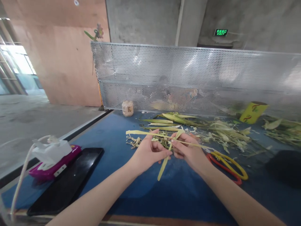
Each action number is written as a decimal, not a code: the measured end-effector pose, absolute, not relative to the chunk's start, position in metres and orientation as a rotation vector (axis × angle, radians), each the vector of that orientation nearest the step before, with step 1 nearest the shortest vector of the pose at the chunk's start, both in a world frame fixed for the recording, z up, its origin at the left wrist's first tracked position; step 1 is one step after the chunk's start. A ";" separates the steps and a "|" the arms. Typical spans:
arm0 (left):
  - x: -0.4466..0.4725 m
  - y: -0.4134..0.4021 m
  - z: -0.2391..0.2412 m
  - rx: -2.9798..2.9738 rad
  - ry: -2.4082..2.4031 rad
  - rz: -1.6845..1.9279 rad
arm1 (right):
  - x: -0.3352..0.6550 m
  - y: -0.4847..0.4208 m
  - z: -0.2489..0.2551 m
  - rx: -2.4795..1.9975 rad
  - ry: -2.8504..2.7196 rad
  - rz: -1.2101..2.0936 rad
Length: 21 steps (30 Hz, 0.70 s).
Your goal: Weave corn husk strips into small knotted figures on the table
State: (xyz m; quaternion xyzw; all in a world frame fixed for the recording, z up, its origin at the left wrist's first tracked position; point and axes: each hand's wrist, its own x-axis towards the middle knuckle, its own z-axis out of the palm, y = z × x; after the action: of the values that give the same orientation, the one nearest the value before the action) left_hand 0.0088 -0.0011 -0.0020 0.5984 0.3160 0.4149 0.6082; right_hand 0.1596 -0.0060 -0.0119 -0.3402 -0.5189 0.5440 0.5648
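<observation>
My left hand (150,152) and my right hand (188,152) meet over the middle of a blue table (131,191). Both are closed on long pale green leaf strips (145,134). One strip runs left from the hands, another hangs down toward me (163,168), and a thin one leads right. A small clump of dried plant bits (162,139) sits between the fingers and just behind them.
A heap of green leaves and husks (221,131) lies behind the hands. Red and yellow scissors (229,164) rest at the right. A black tablet (68,182), a magenta box with a white charger (53,155), a small jar (127,108), a yellow cup (252,112) and a perforated metal screen (188,78) surround the area.
</observation>
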 end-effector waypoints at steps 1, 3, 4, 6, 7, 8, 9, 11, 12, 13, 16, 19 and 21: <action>0.009 -0.002 -0.001 1.366 0.713 0.949 | 0.159 -0.007 -0.011 -0.798 -1.205 1.293; 0.010 -0.003 -0.002 1.350 0.672 0.919 | 0.158 -0.009 -0.011 -0.796 -1.190 1.306; 0.010 -0.003 -0.003 1.352 0.665 0.900 | 0.158 -0.009 -0.011 -0.794 -1.189 1.303; 0.011 -0.003 -0.003 1.353 0.691 0.872 | 0.158 -0.009 -0.013 -0.796 -1.188 1.284; 0.011 -0.003 -0.003 1.349 0.717 0.862 | 0.158 -0.009 -0.014 -0.803 -1.188 1.277; 0.011 -0.004 -0.003 1.344 0.745 0.859 | 0.158 -0.009 -0.015 -0.812 -1.189 1.274; 0.011 -0.004 -0.003 1.343 0.770 0.857 | 0.158 -0.008 -0.015 -0.822 -1.191 1.275; 0.011 -0.006 -0.002 1.354 0.806 0.846 | 0.158 -0.008 -0.016 -0.845 -1.194 1.280; 0.011 -0.006 -0.002 1.360 0.816 0.837 | 0.158 -0.008 -0.016 -0.858 -1.197 1.280; 0.011 -0.006 -0.002 1.363 0.822 0.828 | 0.158 -0.008 -0.016 -0.871 -1.201 1.280; 0.011 -0.005 -0.005 1.365 0.813 0.835 | 0.159 -0.007 -0.015 -0.894 -1.211 1.277; 0.010 -0.002 -0.009 1.486 0.795 0.916 | 0.163 -0.003 -0.013 -0.833 -1.187 1.274; 0.010 0.000 -0.011 1.586 0.770 1.020 | 0.165 -0.001 -0.012 -0.776 -1.170 1.293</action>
State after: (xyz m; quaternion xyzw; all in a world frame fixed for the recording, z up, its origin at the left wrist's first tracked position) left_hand 0.0097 0.0000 -0.0112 0.6629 0.3219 0.4263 0.5246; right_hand 0.1648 -0.0007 -0.0116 -0.3318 -0.5002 0.5529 0.5780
